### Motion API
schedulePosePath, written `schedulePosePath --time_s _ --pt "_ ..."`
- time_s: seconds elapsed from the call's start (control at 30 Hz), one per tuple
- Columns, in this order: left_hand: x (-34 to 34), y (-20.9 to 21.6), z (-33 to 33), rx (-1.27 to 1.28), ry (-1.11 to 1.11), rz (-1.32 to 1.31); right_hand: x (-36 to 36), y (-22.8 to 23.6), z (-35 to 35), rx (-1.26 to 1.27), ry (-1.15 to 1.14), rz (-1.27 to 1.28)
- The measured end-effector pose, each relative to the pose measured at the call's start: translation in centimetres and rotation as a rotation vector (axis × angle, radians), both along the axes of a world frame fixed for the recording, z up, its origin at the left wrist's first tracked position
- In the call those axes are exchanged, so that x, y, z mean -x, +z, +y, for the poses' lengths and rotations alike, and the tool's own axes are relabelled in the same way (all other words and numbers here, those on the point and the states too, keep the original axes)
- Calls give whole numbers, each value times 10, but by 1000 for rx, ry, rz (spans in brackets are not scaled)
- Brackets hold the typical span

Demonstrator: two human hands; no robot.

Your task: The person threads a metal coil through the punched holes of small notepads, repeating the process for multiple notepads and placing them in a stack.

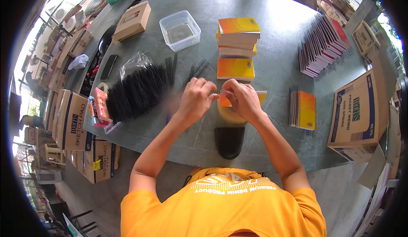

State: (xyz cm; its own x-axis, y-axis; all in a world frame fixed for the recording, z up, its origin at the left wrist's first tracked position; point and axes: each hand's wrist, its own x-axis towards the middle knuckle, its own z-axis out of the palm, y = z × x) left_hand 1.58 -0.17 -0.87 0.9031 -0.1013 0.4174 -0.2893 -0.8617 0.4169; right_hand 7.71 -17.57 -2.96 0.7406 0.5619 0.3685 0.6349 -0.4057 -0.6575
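Close in front of me, over the table, my left hand (196,100) pinches one end of a thin dark spiral wire (216,92). The wire runs across to my right hand (243,99), whose fingers are closed on a small yellow-orange notebook (262,96). Those fingers cover most of the notebook's edge, so how far the wire passes through its holes cannot be seen. Under the hands sits a tan, rounded object (231,116), partly hidden. A black, round-ended piece (230,142) lies just nearer to me.
Black spiral wires (138,90) lie heaped at left. Yellow notebooks (236,69) are stacked ahead, near a clear plastic tub (180,31). At right stand spiral-bound yellow notebooks (307,109), red-covered ones (324,45) and a carton (355,113). A phone-like black object (109,68) lies far left.
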Motion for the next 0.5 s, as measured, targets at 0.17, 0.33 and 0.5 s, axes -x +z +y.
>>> schedulePosePath --time_s 0.17,0.33,0.5 --pt "44 -30 -43 -174 -36 197 -5 0 -4 11 -65 -26" --pt "75 -75 -33 191 -155 439 -30 -4 -56 -39 -80 513" --pt "35 5 -12 375 19 103 -19 -38 -73 -631 106 884"
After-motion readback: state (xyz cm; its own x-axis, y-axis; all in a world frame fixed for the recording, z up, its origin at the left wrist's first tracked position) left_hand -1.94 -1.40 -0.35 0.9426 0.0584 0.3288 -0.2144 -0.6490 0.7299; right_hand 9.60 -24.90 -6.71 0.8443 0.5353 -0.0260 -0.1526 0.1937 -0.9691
